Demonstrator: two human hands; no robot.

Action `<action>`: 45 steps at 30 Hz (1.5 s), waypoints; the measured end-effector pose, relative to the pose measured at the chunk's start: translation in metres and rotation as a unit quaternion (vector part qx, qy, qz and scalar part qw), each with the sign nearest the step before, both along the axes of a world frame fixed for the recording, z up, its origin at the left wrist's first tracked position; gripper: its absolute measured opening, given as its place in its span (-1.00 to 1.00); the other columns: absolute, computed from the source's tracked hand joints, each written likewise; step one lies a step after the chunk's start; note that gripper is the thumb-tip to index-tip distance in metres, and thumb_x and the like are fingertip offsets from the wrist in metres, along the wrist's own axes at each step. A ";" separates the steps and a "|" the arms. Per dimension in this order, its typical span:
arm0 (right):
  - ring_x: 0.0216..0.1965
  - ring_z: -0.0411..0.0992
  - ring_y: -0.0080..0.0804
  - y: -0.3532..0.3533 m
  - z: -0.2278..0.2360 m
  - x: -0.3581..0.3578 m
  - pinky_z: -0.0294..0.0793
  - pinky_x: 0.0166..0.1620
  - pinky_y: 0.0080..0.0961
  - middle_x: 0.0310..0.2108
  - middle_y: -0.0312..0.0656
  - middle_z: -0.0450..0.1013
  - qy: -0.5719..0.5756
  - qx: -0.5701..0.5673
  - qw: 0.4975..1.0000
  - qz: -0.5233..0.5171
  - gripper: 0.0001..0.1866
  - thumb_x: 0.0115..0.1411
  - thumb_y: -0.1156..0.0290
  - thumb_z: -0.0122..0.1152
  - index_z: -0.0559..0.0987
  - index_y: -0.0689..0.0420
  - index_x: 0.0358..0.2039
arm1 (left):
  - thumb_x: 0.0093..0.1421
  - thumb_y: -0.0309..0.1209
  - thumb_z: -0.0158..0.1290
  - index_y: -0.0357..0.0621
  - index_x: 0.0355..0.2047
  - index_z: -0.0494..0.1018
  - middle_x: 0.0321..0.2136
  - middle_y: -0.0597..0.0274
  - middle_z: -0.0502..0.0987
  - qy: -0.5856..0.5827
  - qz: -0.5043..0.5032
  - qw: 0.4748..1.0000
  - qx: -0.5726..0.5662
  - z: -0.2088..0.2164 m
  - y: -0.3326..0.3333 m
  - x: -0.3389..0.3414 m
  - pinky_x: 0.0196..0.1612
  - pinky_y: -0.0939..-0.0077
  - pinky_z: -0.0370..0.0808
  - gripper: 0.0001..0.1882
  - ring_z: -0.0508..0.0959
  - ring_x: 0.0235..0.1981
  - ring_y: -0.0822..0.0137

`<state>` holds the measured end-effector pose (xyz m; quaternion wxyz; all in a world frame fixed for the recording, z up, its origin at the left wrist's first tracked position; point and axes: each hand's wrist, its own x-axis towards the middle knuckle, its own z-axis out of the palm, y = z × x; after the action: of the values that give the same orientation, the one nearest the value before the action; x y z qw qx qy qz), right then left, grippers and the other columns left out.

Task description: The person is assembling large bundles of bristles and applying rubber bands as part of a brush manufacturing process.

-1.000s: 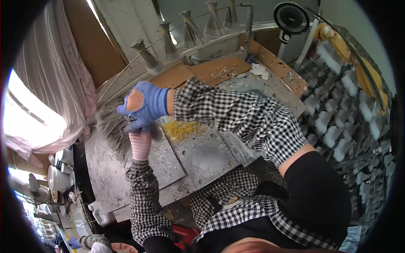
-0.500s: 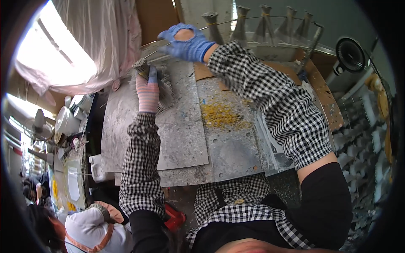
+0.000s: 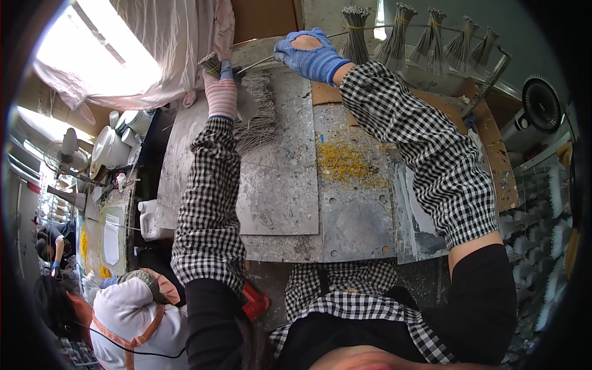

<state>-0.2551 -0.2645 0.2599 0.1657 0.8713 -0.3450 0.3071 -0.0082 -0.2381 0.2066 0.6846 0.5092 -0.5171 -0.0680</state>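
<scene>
My left hand (image 3: 221, 92), in a pink striped glove with blue fingertips, is closed around the banded-looking head of a bundle of thin grey strands (image 3: 210, 63) at the far left of the worktable. More loose grey strands (image 3: 258, 120) lie spread on the board beside it. My right hand (image 3: 311, 55), in a blue glove with a hole over its back, has its fingers curled at the thin metal rod (image 3: 258, 64) along the table's far side. The fingertips are partly hidden, and the rod comes out to their left.
Several grey strand bundles (image 3: 356, 34) with yellow bands stand along the rod. Yellow rubber bands (image 3: 345, 157) are scattered mid-table. A fan (image 3: 541, 102) is at right, pink cloth (image 3: 148, 49) hangs at far left, and a co-worker (image 3: 139, 314) sits at lower left beside a white jug (image 3: 149, 220).
My right hand's spread fingers have curled in at the rod. My left hand still holds the bundle, now nearer the far edge. The view has shifted slightly.
</scene>
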 end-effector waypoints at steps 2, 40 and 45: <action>-0.17 0.58 -0.22 -0.003 -0.001 -0.003 0.46 -0.03 -0.21 -0.22 -0.21 0.62 -0.009 -0.020 1.000 0.000 -0.70 0.36 0.16 0.00 0.64 -0.03 -0.11 | 0.33 -0.35 0.11 -0.28 0.19 0.24 -0.11 0.11 0.58 -0.019 -0.019 0.999 0.025 -0.003 -0.001 -0.008 -0.01 0.47 0.46 -0.49 0.53 -0.20 0.27; -0.17 0.48 -0.13 0.324 -0.174 -0.139 0.41 -0.03 -0.21 -0.28 -0.14 0.54 -0.222 0.351 0.897 0.151 -0.78 0.12 0.34 0.31 0.66 0.11 -0.22 | 0.32 -0.39 0.15 0.06 0.29 0.29 -0.05 0.15 0.52 0.173 -0.374 0.909 -0.056 -0.049 -0.113 -0.157 -0.09 0.73 0.53 -0.46 0.50 -0.14 0.45; -0.20 0.49 -0.13 0.328 -0.182 -0.126 0.43 -0.07 -0.23 -0.29 -0.14 0.55 -0.244 0.380 0.880 0.151 -0.77 0.07 0.43 0.35 0.67 0.15 -0.21 | 0.34 -0.39 0.12 0.03 0.32 0.21 -0.09 0.12 0.55 0.087 -0.341 0.936 -0.019 -0.052 -0.111 -0.168 -0.06 0.57 0.52 -0.42 0.53 -0.16 0.38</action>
<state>-0.3809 0.0636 0.0778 -0.3155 0.8065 -0.3291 0.3765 -0.1761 -0.3489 0.1548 0.6723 0.2810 -0.5994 -0.3314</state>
